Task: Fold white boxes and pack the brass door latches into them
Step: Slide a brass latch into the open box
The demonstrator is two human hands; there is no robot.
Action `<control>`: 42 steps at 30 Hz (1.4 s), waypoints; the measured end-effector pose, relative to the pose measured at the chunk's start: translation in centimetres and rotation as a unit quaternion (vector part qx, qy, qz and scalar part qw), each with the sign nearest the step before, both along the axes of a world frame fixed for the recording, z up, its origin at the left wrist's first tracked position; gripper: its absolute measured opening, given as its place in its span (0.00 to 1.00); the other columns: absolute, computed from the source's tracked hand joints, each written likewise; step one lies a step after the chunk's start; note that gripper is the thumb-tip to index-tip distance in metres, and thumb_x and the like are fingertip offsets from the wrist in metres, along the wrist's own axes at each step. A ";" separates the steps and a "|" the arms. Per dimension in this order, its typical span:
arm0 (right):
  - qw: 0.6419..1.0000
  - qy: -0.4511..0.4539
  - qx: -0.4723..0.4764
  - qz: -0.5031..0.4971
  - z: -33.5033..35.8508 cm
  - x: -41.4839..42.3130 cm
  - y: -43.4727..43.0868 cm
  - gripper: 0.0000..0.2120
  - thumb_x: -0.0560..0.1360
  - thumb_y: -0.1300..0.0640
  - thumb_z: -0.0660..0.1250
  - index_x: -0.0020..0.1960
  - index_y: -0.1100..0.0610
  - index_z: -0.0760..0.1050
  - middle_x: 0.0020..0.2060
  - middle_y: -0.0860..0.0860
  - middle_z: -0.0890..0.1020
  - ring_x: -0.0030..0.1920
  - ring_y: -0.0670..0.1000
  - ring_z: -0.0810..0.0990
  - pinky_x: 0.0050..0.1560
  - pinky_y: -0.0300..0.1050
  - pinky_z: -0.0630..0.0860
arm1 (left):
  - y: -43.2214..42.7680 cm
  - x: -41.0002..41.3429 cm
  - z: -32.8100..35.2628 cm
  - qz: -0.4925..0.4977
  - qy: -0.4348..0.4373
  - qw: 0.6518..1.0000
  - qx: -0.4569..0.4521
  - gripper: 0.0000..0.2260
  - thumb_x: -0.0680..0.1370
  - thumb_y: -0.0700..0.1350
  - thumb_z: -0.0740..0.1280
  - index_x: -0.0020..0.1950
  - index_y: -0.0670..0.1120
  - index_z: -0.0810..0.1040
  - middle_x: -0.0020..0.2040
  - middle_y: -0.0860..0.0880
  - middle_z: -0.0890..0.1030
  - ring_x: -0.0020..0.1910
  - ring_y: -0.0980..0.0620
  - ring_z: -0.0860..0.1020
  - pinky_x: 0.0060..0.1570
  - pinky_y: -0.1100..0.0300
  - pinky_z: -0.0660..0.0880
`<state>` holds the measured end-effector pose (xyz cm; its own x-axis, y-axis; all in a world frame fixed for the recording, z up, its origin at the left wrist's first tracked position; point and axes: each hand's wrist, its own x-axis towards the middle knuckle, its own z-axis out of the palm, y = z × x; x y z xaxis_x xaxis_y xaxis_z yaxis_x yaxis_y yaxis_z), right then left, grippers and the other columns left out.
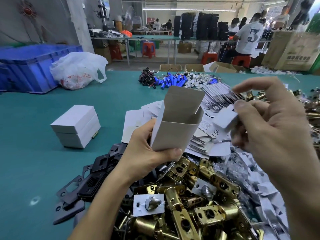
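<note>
The left hand (147, 153) is gripping a half-folded white box (176, 125) upright above the near edge of the tabletop (34, 144), with the thumb lying across its front wall and the fingers wrapping behind. Its top is standing open with the lid flap pointing up (grey card is showing inside). The right hand (273, 125) is hovering just beside it on the right, thumb and curled fingers pinching a small white piece (225, 121), possibly a folded card insert, though motion blur is hiding its shape. The brass door latches (190, 196) are lying in a heap at the near edge, below both hands and apart from the box. Black plates (90, 179) are spilling out to the left of the heap. Flat box blanks (213, 103) are fanning out behind the hands towards the right edge. A stack of closed boxes (76, 125) is sitting left of the middle, well apart from the heap. A blue crate (34, 66) and a plastic bag (78, 70) are resting at the far left corner
</note>
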<state>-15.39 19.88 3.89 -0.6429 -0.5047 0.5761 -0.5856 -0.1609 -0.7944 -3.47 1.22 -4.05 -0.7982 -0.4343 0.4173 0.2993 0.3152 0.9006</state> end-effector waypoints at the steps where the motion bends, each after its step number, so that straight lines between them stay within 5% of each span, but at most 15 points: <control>1: 1.000 0.018 0.008 -0.005 0.0 0.0 -0.1 0.13 0.82 0.64 0.60 0.53 0.45 0.74 0.28 0.51 0.80 0.23 0.47 0.75 0.24 0.36 0.70 | 0.0 0.0 0.0 0.000 -0.002 1.000 -0.004 0.20 0.66 0.38 0.81 0.55 0.48 0.81 0.43 0.54 0.82 0.40 0.58 0.80 0.37 0.65 0.77; 7: 0.981 0.174 0.022 -0.085 1.3 0.8 -1.9 0.09 0.81 0.61 0.61 0.50 0.49 0.76 0.27 0.54 0.77 0.25 0.56 0.73 0.21 0.53 0.68 | 0.2 -0.1 0.2 -0.002 -0.008 1.000 -0.012 0.20 0.66 0.38 0.81 0.55 0.49 0.81 0.42 0.54 0.82 0.39 0.59 0.80 0.36 0.67 0.76; 11: 0.950 0.270 0.040 -0.151 1.9 0.7 -4.0 0.05 0.77 0.63 0.62 0.49 0.57 0.75 0.26 0.40 0.71 0.24 0.41 0.69 0.23 0.40 0.63 | 0.3 -0.1 0.2 0.001 -0.013 1.000 -0.012 0.21 0.66 0.39 0.81 0.55 0.50 0.81 0.42 0.53 0.82 0.39 0.57 0.80 0.36 0.65 0.76; 13: 0.944 0.291 0.072 -0.141 1.4 0.6 -4.6 0.04 0.76 0.62 0.62 0.48 0.57 0.76 0.25 0.40 0.67 0.25 0.47 0.67 0.25 0.43 0.66 | 0.3 -0.1 0.1 0.003 -0.011 1.000 -0.005 0.20 0.66 0.39 0.80 0.55 0.50 0.82 0.43 0.52 0.82 0.39 0.57 0.80 0.35 0.64 0.77; 16: 0.943 0.296 0.123 -0.087 0.7 0.6 -4.6 0.08 0.75 0.59 0.61 0.47 0.56 0.79 0.29 0.45 0.73 0.31 0.52 0.72 0.31 0.50 0.72 | 0.1 -0.1 0.0 0.011 -0.011 1.000 0.010 0.19 0.66 0.39 0.80 0.53 0.53 0.82 0.43 0.53 0.82 0.39 0.57 0.80 0.34 0.58 0.80; 21: 0.954 0.261 0.145 -0.027 0.6 -0.1 -3.8 0.14 0.77 0.65 0.64 0.52 0.50 0.83 0.26 0.32 0.74 0.30 0.36 0.75 0.32 0.32 0.69 | -0.1 -0.1 -0.2 0.005 -0.030 0.999 0.016 0.19 0.66 0.39 0.80 0.53 0.53 0.82 0.42 0.52 0.82 0.40 0.55 0.80 0.37 0.48 0.84; 25: 0.947 0.262 0.185 0.019 1.1 -0.6 -3.3 0.15 0.75 0.69 0.64 0.47 0.52 0.84 0.27 0.32 0.75 0.32 0.38 0.77 0.32 0.33 0.71 | -0.2 -0.1 -0.3 0.001 -0.034 0.999 0.025 0.19 0.66 0.38 0.80 0.53 0.51 0.82 0.42 0.49 0.82 0.39 0.52 0.80 0.38 0.36 0.81; 28: 0.950 0.241 0.199 0.021 1.3 -0.9 -3.1 0.16 0.76 0.67 0.63 0.46 0.51 0.84 0.27 0.31 0.77 0.30 0.43 0.78 0.30 0.33 0.71 | -0.1 -0.2 -0.3 0.001 -0.038 0.999 0.023 0.19 0.66 0.38 0.80 0.55 0.48 0.81 0.42 0.49 0.82 0.39 0.52 0.80 0.39 0.38 0.81; 32: 0.947 0.205 0.243 0.051 2.0 -1.3 -2.3 0.12 0.75 0.58 0.65 0.55 0.50 0.83 0.27 0.49 0.80 0.26 0.44 0.76 0.27 0.33 0.68 | -0.1 -0.1 -0.2 0.007 -0.037 0.999 0.022 0.20 0.66 0.38 0.79 0.57 0.45 0.81 0.43 0.47 0.82 0.39 0.52 0.79 0.38 0.45 0.82; 38: 0.935 0.221 0.274 0.036 2.4 -1.6 -2.3 0.13 0.73 0.52 0.74 0.57 0.51 0.84 0.26 0.38 0.77 0.32 0.36 0.77 0.34 0.27 0.69 | 0.2 -0.1 0.1 0.014 -0.039 0.999 0.019 0.20 0.65 0.37 0.79 0.56 0.46 0.81 0.43 0.47 0.82 0.40 0.51 0.80 0.39 0.42 0.82; 42: 0.935 0.233 0.267 0.001 2.9 -1.4 -2.7 0.08 0.73 0.44 0.70 0.49 0.44 0.85 0.38 0.44 0.75 0.40 0.42 0.74 0.37 0.35 0.65 | 0.2 -0.1 0.0 0.024 -0.037 0.999 0.006 0.18 0.65 0.39 0.80 0.52 0.49 0.81 0.42 0.51 0.82 0.39 0.54 0.80 0.35 0.56 0.79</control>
